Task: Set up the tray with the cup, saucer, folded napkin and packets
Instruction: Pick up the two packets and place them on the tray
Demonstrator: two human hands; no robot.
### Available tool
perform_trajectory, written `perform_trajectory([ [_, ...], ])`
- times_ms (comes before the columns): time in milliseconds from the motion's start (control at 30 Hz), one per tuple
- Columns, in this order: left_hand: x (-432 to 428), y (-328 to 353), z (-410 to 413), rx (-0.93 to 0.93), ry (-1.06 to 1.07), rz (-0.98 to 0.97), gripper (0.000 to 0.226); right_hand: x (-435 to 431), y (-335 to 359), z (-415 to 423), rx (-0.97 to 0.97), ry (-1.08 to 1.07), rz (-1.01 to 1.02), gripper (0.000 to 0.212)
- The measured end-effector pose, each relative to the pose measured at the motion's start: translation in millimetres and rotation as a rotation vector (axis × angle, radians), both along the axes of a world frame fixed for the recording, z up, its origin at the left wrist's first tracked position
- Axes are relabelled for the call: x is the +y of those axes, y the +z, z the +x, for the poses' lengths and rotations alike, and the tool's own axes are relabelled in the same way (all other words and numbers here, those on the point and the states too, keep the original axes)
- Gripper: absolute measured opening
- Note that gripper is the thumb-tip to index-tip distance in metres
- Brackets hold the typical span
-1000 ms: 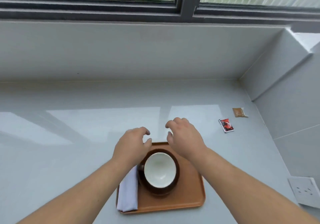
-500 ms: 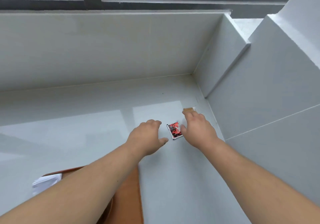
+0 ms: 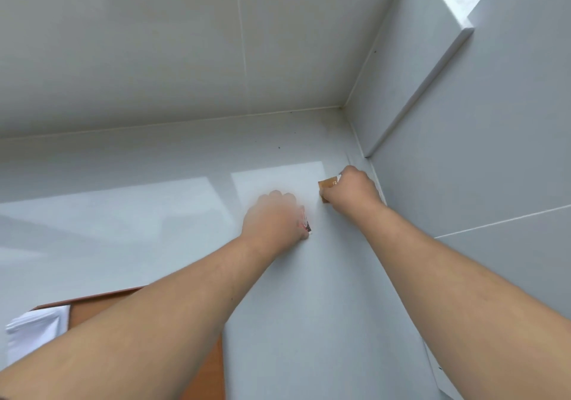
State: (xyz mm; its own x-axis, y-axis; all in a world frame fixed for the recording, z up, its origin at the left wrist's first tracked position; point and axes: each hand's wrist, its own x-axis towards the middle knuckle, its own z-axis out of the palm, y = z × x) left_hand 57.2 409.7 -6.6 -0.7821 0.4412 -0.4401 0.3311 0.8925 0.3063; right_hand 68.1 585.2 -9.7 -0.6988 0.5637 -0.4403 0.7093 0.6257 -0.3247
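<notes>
My left hand (image 3: 273, 219) is closed over the red packet (image 3: 306, 226) on the white counter; only a red and black sliver shows at its right edge. Further right, close to the side wall, my right hand (image 3: 350, 191) pinches the brown packet (image 3: 327, 183), whose left end sticks out past my fingers. At the bottom left, the orange tray (image 3: 89, 304) is partly hidden by my left forearm. The white folded napkin (image 3: 37, 331) lies at its left side. The cup and saucer are hidden or out of frame.
A white wall rises behind the counter (image 3: 154, 220), and a stepped white side wall (image 3: 463, 152) closes the corner just right of my right hand. Window light reflects off the counter surface.
Both hands went from above the tray to the right corner. My left hand closed over the red packet and my right hand took hold of the brown one. The view swung right.
</notes>
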Motion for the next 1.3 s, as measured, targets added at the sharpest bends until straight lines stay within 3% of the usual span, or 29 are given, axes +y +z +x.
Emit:
perform_trajectory([
  [133,-24,8,-5,-0.141,0.024,0.101,0.022,-17,6,5,0.083,0.089,-0.093,0.026],
  [400,-132,51,-19,-0.221,0.058,0.097,0.025,-96,48,33,0.067,0.185,-0.326,0.013],
  [533,-187,64,-16,-0.235,0.061,0.071,0.014,-150,58,46,-0.024,0.283,-0.317,0.014],
  [800,-235,45,9,-0.290,0.020,-0.003,0.024,-225,43,70,-0.160,0.475,-0.306,0.011],
  [1300,-243,22,23,-0.128,0.021,-0.178,0.047,-246,17,64,-0.116,0.639,0.011,0.022],
])
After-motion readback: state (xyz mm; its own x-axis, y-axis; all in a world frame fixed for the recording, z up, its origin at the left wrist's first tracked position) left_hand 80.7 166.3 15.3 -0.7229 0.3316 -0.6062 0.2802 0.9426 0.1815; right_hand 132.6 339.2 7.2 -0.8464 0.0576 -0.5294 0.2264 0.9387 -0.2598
